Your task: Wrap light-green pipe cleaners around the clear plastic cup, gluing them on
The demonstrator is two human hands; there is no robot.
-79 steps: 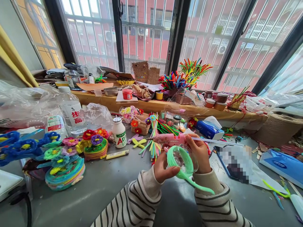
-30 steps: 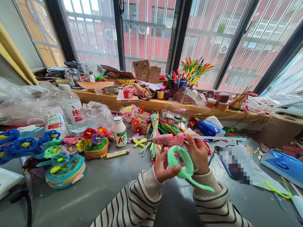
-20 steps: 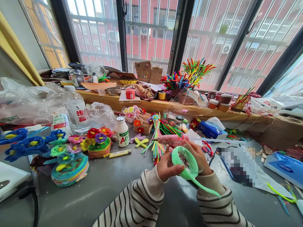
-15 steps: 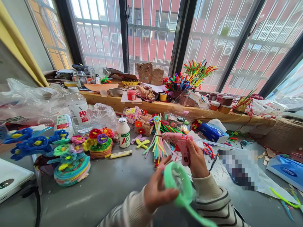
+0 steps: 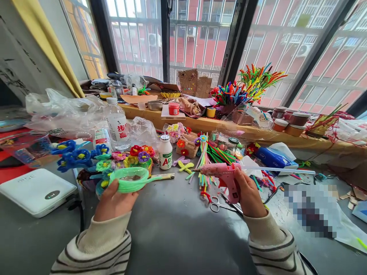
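Note:
My left hand (image 5: 116, 204) grips a light green ring of coiled pipe cleaner (image 5: 132, 186), wound around something clear like a small plastic cup. A loose green tail sticks out from it to the right. Held by the handle in my right hand (image 5: 254, 196) is a pink glue gun (image 5: 219, 170), its nozzle pointing left and a long clear glue stick (image 5: 281, 169) coming out of its back. Just below the gun, scissors (image 5: 216, 204) lie on the grey table. Pipe-cleaner flowers (image 5: 80, 156) stand behind my left hand.
A white bottle (image 5: 165, 152) and a bundle of pastel pipe cleaners (image 5: 204, 156) stand mid-table. A white power bank (image 5: 37, 193) with a black cable lies at left. Tissues (image 5: 275, 158) sit at right. Paint jars (image 5: 298, 120) line the ledge.
My left hand has carried the green ring left and away from the glue gun, turning it to lie more level. The right hand still holds the gun. The view has shifted left.

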